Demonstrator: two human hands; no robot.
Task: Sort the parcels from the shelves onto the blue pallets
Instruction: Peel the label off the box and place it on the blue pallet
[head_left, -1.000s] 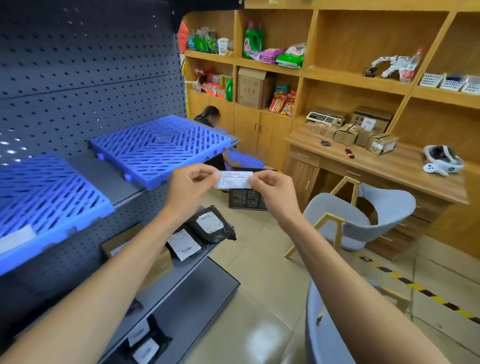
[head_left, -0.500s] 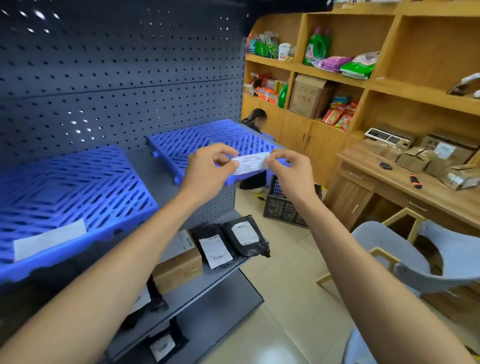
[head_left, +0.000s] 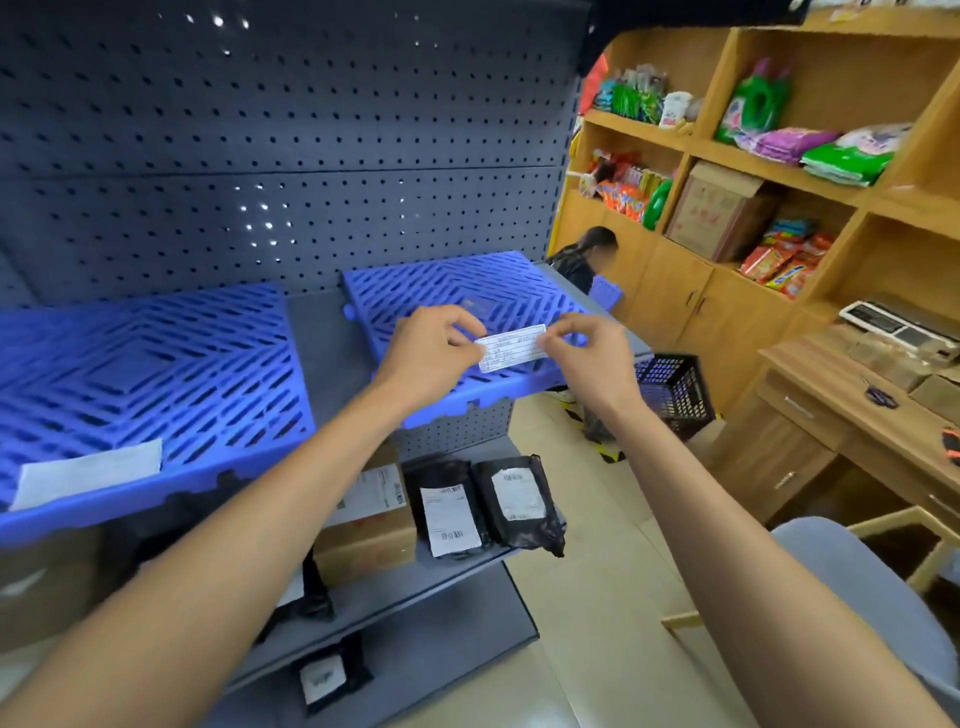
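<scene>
Item: white label slip (head_left: 511, 347), thin, light, floppy paper, being pinched at both short ends by left hand (head_left: 428, 353) & right hand (head_left: 592, 358) grips, hovering just over front edge of right blue pallet (head_left: 467, 291); black poly parcels (head_left: 485, 501) lying on shelf below it, prob. soft, slick.

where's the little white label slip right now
In the head view the white label slip sits mid-frame, pinched between the left hand and right hand, over the front edge of the right blue pallet.
</scene>
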